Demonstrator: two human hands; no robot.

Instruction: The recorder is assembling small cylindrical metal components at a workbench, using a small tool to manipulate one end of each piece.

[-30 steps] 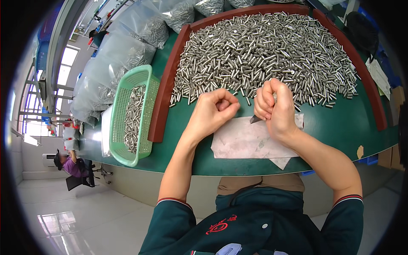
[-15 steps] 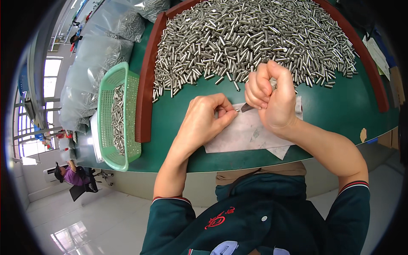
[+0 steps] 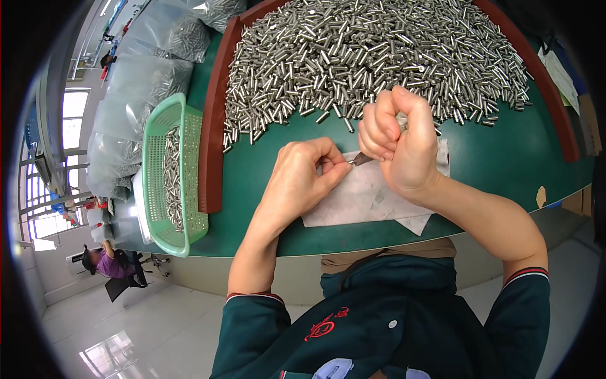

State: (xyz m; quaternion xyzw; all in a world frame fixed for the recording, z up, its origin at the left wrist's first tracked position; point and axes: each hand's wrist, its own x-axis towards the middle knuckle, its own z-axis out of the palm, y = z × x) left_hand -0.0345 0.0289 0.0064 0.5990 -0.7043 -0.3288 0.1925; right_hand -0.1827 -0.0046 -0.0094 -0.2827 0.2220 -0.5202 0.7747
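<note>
Between the thumb and fingertips of my left hand [image 3: 298, 174] a small metal pin [image 3: 351, 162] is pinched, with only its end showing. My right hand [image 3: 404, 145] is closed in a fist around a tool with a dark, tapered blade [image 3: 363, 158]; its handle is mostly hidden by the fingers. The blade's tip meets the end of the pin, or comes very close to it. Both hands are above a pale, stained cloth [image 3: 350, 205] on the green table [image 3: 492, 167]. Beyond them spreads a large heap of short, shiny metal pins [image 3: 379, 57].
Dark red wooden rails [image 3: 214, 132] border the heap at left and right. Outside the left rail stands a green plastic basket [image 3: 196, 151] partly filled with pins. Clear bags [image 3: 123, 95] of pins line the far left. A seated person [image 3: 113, 264] is in the left background.
My right hand has moved slightly left, bringing the blade tip closer to the pin. The left hand keeps its pinch almost in place. The whole view has shifted a little.
</note>
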